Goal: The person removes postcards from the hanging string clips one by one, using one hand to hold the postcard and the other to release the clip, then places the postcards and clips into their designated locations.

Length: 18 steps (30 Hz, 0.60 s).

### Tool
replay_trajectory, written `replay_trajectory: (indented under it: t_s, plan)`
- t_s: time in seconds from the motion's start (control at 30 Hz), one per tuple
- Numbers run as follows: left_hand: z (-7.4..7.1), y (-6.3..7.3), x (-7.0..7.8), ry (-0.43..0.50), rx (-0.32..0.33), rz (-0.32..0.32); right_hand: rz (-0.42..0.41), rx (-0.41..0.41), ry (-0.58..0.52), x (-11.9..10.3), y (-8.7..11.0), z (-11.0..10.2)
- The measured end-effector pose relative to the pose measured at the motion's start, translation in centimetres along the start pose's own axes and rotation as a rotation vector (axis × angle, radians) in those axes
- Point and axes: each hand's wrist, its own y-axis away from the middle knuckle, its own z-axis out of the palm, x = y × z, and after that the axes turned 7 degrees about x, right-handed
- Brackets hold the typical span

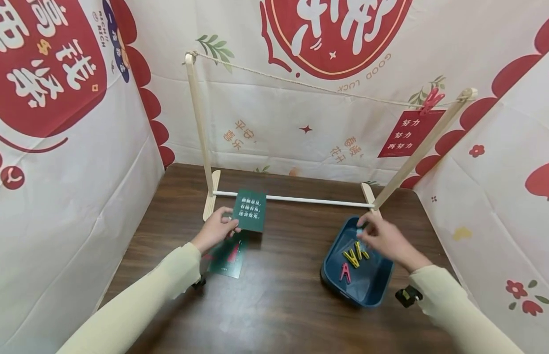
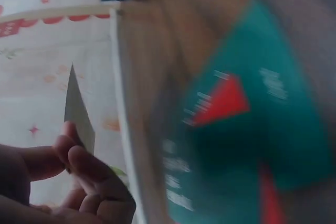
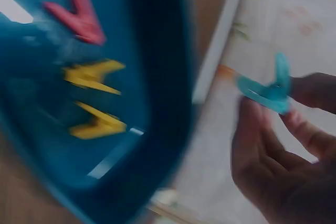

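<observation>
My left hand (image 1: 216, 228) pinches a dark green card (image 1: 250, 211) with white lettering by its left edge, above the table. In the left wrist view the card (image 2: 79, 111) shows nearly edge-on between thumb and fingers. Below that hand lie green cards (image 1: 226, 264) with red shapes, partly overlapped by it. My right hand (image 1: 385, 238) is over the back of a dark blue tray (image 1: 338, 291), blurred by motion. It pinches a teal clothespin (image 3: 282, 72) between thumb and fingertips. Inside the tray lie yellow clothespins (image 1: 351, 259) and a pink clothespin (image 1: 345, 273).
Behind both hands stands a wooden frame (image 1: 197, 113) with a string (image 1: 301, 82) across its top and a white bar (image 1: 319, 200) low down. A red card (image 1: 407, 132) hangs at the string's right end from a pink clothespin (image 1: 431, 101). Printed cloth surrounds the brown table (image 1: 283, 295).
</observation>
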Motion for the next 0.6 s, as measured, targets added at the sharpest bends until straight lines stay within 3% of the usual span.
replay_trajectory:
  t_s: [0.1, 0.17, 0.23, 0.27, 0.4, 0.43, 0.47, 0.5, 0.6]
  plan:
    - [-0.8, 0.4, -1.8, -0.090, -0.012, 0.010, -0.031, -0.186, -0.002, 1.0, 0.8, 2.4]
    - [-1.3, 0.7, -2.7, -0.161, -0.023, 0.035, -0.069, -0.258, 0.015, 1.3, 1.2, 3.7]
    - [-1.6, 0.8, -3.3, -0.224, -0.036, 0.061, -0.104, -0.296, 0.035, 1.7, 1.6, 4.7]
    - [-1.9, 0.0, -5.0, -0.244, -0.053, 0.103, -0.103, -0.311, 0.039, 1.9, 1.7, 5.1]
    - [-2.5, 0.1, -5.8, -0.333, -0.098, 0.094, -0.045, -0.370, 0.047, 2.6, 2.0, 6.0]
    - [-2.8, -0.6, -7.3, -0.340, -0.123, 0.114, -0.025, -0.382, 0.052, 2.7, 2.0, 6.1]
    - [-2.9, -0.6, -7.4, -0.355, -0.138, 0.105, -0.007, -0.392, 0.054, 2.7, 2.0, 6.2]
    - [-2.9, 0.2, -6.1, -0.378, -0.143, 0.062, 0.002, -0.401, 0.056, 2.8, 2.0, 6.3]
    - [-3.3, 0.2, -6.3, -0.415, -0.180, 0.045, 0.015, -0.422, 0.058, 2.6, 2.0, 6.3]
